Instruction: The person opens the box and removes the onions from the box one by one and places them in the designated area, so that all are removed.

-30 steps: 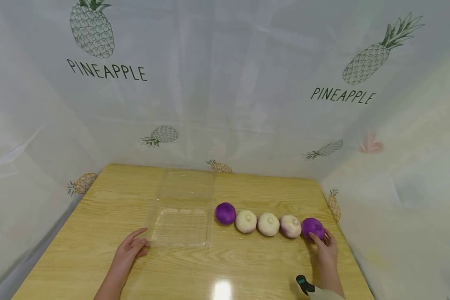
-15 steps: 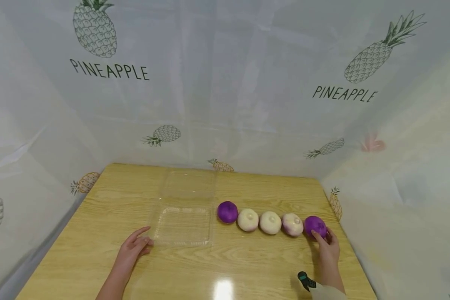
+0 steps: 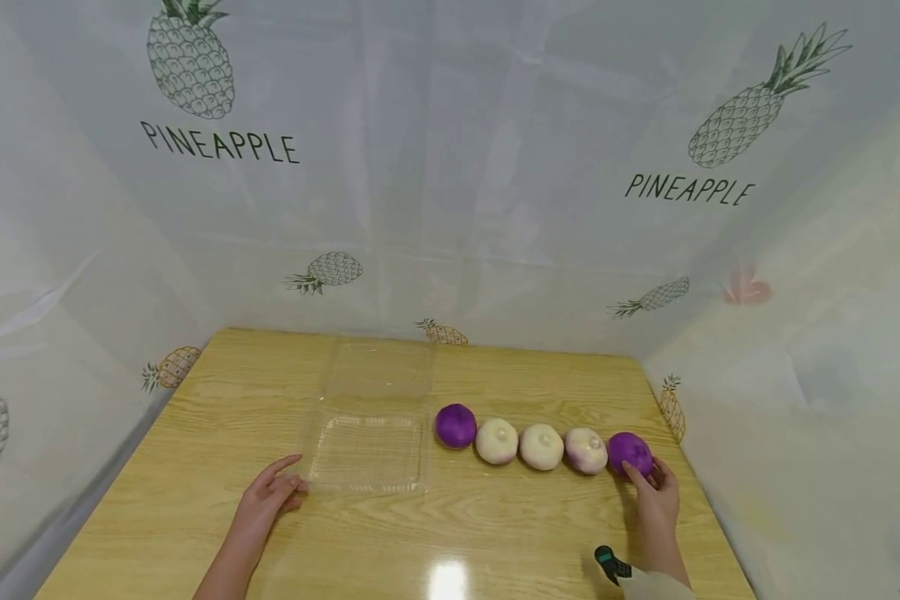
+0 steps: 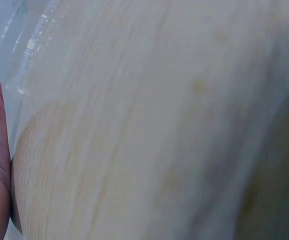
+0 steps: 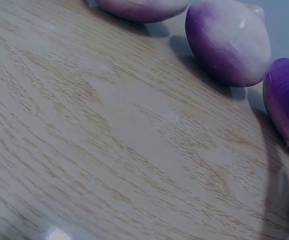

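Observation:
A row of turnips runs across the right half of the wooden table in the head view. At its right end, my right hand grips a purple-side-up turnip between thumb and fingers. Beside that lies a white-and-purple turnip, also in the right wrist view. Two whitish turnips come after it, then another purple turnip at the left end. My left hand rests with relaxed fingers, tips right at the front left edge of a clear plastic clamshell box, whose lid lies opened toward the back.
The wooden table has its back edge against a white curtain printed with pineapples, which also hangs on both sides. A black band-like device sits at my right wrist, by the sleeve.
The head view has shifted slightly. Both hands, the turnips and the box keep their places.

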Motion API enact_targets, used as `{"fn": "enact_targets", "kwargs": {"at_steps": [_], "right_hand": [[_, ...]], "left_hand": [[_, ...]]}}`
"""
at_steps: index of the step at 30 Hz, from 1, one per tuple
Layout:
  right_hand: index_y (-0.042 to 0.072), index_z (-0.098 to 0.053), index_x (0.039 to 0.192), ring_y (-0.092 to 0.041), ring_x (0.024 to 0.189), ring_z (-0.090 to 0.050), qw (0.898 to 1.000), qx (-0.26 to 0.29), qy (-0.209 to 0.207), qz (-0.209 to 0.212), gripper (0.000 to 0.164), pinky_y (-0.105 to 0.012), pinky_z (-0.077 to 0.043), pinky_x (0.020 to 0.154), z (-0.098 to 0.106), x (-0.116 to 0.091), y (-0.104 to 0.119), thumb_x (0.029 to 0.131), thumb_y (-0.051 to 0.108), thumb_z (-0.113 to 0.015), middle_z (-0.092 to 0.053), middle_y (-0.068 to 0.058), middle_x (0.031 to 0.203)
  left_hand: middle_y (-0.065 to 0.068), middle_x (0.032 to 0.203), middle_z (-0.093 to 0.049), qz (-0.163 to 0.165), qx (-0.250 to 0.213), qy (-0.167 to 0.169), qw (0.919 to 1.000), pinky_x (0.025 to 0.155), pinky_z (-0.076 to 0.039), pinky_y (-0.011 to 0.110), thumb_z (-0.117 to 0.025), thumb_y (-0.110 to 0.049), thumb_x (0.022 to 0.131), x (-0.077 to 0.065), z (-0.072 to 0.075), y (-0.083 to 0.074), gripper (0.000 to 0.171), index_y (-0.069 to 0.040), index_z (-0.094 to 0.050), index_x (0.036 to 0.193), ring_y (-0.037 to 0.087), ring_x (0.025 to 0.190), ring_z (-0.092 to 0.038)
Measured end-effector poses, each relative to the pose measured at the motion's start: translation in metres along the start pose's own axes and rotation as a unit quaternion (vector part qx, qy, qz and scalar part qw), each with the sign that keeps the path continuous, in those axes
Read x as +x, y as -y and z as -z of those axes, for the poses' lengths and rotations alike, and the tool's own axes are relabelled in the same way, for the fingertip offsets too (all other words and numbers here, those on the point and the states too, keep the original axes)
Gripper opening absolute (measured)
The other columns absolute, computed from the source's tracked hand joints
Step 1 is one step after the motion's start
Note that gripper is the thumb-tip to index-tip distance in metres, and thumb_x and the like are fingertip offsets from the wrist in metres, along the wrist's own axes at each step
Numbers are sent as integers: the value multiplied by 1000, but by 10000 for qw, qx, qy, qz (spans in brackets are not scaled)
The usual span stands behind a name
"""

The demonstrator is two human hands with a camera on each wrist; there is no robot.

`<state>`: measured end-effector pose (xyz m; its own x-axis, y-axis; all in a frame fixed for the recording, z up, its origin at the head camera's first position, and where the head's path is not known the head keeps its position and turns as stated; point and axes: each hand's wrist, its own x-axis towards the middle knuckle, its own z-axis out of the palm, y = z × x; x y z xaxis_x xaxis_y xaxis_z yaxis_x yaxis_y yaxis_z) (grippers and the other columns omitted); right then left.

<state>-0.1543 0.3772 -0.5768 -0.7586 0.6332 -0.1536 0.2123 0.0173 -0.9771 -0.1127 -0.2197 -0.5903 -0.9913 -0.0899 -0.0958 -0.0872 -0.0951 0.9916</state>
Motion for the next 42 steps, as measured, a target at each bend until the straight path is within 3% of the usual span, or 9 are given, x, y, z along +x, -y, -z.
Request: {"fn": "enact_targets", "kwargs": {"at_steps": [5,16,23,30,37,42], "right_hand": [[0,-29,151,-3,99,-41,9999,-106,6,61,79,-12,-36,80,0,-1,-1,89,25,-73,-37,-20,142],[4,-27,152,-30,128,-33,9994,-307,87,-89,82,-18,-35,91,-1,5,-2,90,35,-71,-32,-20,151],[3,-25,153,-35,133,-30,9993,-350,134,-73,84,-33,-32,105,-1,3,1,91,35,-70,-29,-22,153],[3,-27,152,-27,125,-35,9993,-357,109,-18,80,-19,-35,91,0,3,1,91,32,-70,-33,-22,149],[2,-27,152,-28,125,-36,9994,-312,72,-133,80,-18,-35,93,1,2,0,91,30,-71,-34,-22,150],[2,-26,152,-28,125,-37,9996,-256,54,-61,81,-17,-35,95,2,0,-2,91,31,-70,-33,-23,150]], "left_hand": [[11,93,-70,52,55,-29,10000,73,-57,27,-61,-17,98,-1,0,-1,49,5,-44,138,17,87,-65],[10,94,-70,-21,54,66,10000,74,-57,27,-61,-17,98,1,0,-2,48,5,-44,138,17,87,-65],[10,94,-70,52,79,18,10000,74,-57,27,-61,-17,98,4,0,-1,49,4,-44,139,17,87,-65],[9,93,-70,-28,-51,24,10000,74,-56,27,-60,-18,99,1,-1,0,50,3,-43,141,16,87,-65],[5,94,-69,-127,-52,153,9998,74,-57,26,-57,-16,100,-2,1,2,57,-5,-33,150,14,89,-65],[5,95,-70,-181,89,150,9997,74,-57,26,-57,-11,100,0,1,2,64,-4,-22,153,12,88,-66]]}}
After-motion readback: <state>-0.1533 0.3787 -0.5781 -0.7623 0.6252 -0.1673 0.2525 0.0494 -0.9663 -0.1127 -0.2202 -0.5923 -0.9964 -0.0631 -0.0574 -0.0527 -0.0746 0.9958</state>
